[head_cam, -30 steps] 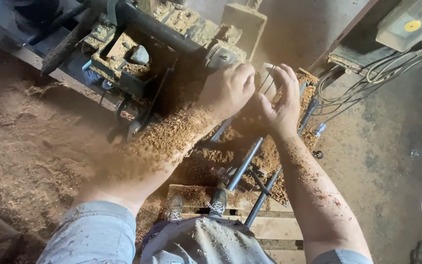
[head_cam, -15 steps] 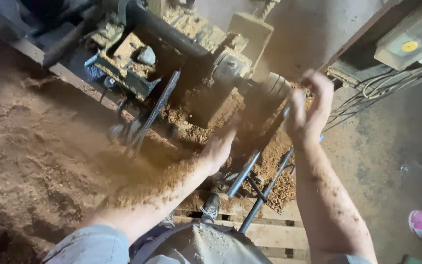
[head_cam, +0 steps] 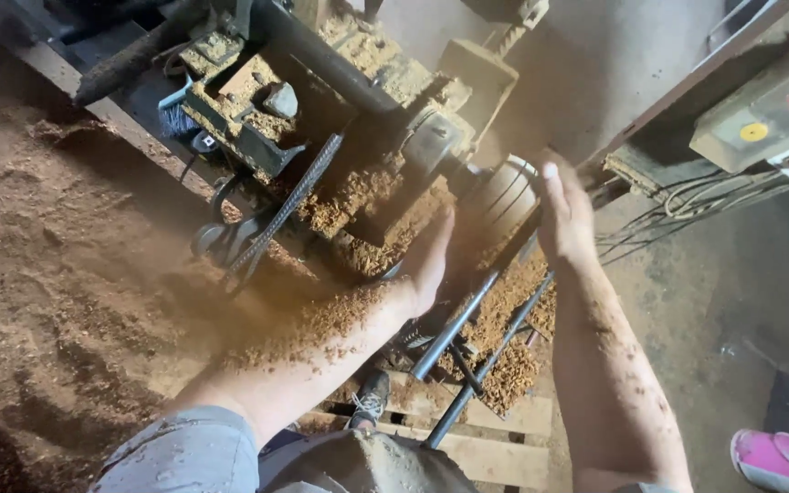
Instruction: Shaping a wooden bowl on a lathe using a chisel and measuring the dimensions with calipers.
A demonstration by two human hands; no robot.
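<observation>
The right hand (head_cam: 566, 212) lies flat and open against the far side of the pale round workpiece (head_cam: 509, 196), fingers stretched upward along its curve, not curled around it. The left hand (head_cam: 431, 260) is also open, palm turned toward the near side of the same piece, fingers loose and close under it; whether it actually touches the wood I cannot tell from here. Neither hand clamps anything.

The workpiece sits on the end of the lathe (head_cam: 385, 128), at the right of the dark spindle housing and just above the two slanting steel bars (head_cam: 468, 319). It looks like a short turned cylinder or bowl blank of light wood, smooth-skinned, with faint darker rings running around its body. I would judge it stiff and fairly solid, moderately heavy for its size, and dusty enough to be slippery under a bare palm. The sensible hold seems to be on the rounded sides, one palm opposite the other, rather than on the rim, which looks thin and could chip.

Reddish-brown wood shavings (head_cam: 75, 274) bury the floor at the left, cake the machine bed and cling thickly to the left forearm. A control box with a yellow button (head_cam: 760, 123) hangs at upper right, with cables (head_cam: 678, 215) trailing below it, and a pink shoe (head_cam: 764, 456) shows at the lower right corner
</observation>
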